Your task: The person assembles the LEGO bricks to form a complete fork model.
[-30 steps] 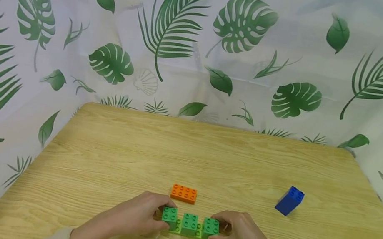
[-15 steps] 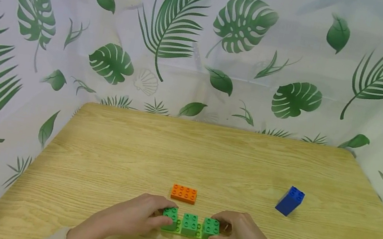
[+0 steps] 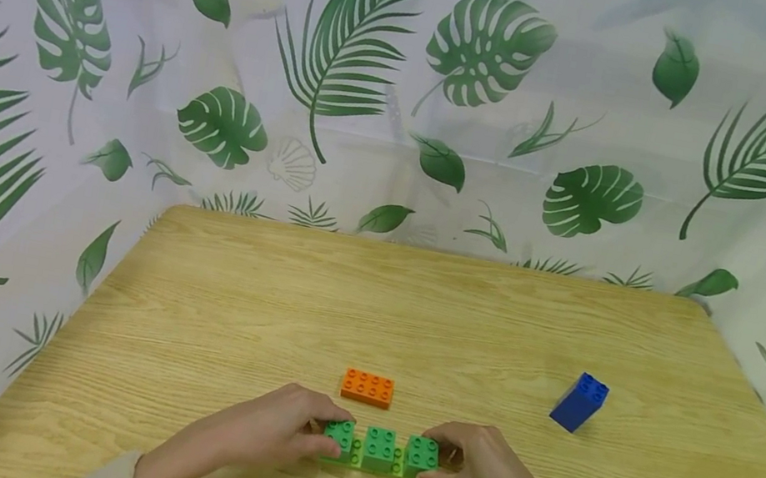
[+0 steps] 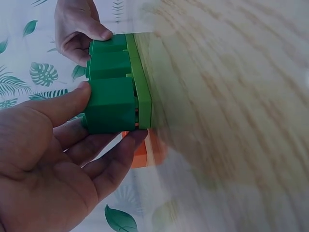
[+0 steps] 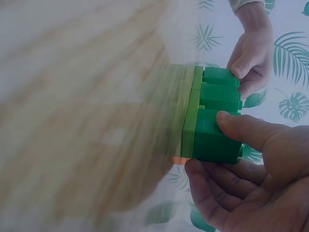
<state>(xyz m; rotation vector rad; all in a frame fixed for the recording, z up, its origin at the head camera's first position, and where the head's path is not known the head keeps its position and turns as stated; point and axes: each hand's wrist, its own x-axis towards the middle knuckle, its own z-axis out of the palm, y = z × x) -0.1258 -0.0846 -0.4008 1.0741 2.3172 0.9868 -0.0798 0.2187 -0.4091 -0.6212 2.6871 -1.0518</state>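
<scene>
On the tabletop (image 3: 268, 287), my left hand (image 3: 278, 429) and right hand (image 3: 481, 469) pinch the outer blocks (image 3: 422, 457) of the green assembly (image 3: 378, 456) between them. Uneven pressure could tip it or unseat the left block (image 4: 111, 108), apparently standing slightly off its base (image 4: 143, 99). Appearance: light-green base, three darker blocks, round studs (image 3: 389, 435) on top.

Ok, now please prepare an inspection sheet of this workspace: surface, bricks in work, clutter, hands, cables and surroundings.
Surface: wood-grain table, light reflecting near the person.
Job's things: three green bricks in a row on a light-green base; the left brick seems not fully seated, as a narrow gap shows beneath it.
Clutter: orange brick lying just behind the row; blue brick standing farther right.
Hands: left hand grips the left brick, right hand the right brick.
Cables: nothing seen.
Surroundings: leaf-print sheet behind and at both sides.
</scene>
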